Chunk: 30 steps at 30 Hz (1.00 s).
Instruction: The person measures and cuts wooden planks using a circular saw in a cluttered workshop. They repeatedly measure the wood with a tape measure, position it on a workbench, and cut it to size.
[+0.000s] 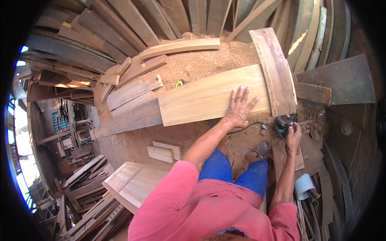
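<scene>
My left hand (240, 106) lies flat with fingers spread on a wide pale wooden plank (201, 96) that rests across a heap of sawdust. A darker curved board (275, 70) lies on the plank's right end, just right of that hand. My right hand (293, 134) is lower right, closed on a green power tool (284, 122) sitting on the ground below the curved board. A black cord (251, 126) runs from the tool toward my left wrist.
Short planks (132, 90) and a curved strip (181, 46) lie on the sawdust at left and behind. A panelled wooden frame (130, 182) and two small blocks (163, 152) lie lower left. Stacked boards ring the spot. My sandalled foot (261, 148) stands by the tool.
</scene>
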Each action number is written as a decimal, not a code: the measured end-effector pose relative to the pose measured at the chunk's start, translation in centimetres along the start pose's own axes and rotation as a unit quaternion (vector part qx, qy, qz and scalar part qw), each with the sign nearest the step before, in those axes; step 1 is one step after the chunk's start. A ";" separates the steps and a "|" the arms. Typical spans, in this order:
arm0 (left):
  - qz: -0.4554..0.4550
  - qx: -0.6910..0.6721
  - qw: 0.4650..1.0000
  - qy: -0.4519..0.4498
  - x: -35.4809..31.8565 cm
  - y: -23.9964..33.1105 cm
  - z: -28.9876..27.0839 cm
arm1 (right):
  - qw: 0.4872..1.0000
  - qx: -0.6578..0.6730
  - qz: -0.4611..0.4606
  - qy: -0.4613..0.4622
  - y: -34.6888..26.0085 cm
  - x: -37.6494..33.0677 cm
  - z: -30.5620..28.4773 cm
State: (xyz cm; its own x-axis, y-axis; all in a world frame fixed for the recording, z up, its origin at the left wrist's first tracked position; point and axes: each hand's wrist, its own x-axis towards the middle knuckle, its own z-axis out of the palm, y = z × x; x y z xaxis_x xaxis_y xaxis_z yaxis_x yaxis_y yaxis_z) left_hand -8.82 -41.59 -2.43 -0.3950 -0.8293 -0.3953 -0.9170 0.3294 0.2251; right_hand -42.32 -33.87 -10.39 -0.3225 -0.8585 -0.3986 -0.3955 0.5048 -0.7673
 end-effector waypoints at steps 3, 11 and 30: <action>0.026 -0.040 0.999 -0.010 -0.9 -0.5 -0.7 | 0.998 -0.026 -0.030 0.054 -4.9 -1.4 1.3; 0.061 -0.193 0.978 0.040 -8.7 -8.1 -7.4 | 0.920 -0.250 -0.208 0.217 -12.8 -5.0 10.1; -0.429 -0.056 0.898 0.075 -28.1 -51.1 -7.5 | 0.843 -0.497 -0.127 -0.164 -26.7 -12.0 27.1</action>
State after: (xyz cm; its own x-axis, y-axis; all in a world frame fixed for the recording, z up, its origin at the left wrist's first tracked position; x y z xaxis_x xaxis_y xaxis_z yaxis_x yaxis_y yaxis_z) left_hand 49.53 -38.46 3.86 0.4747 -0.8106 -0.3428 -0.8655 -0.5008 -0.0144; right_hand -4.55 -39.42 1.24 0.0719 -0.8472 -0.5264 -0.9933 -0.0129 -0.1149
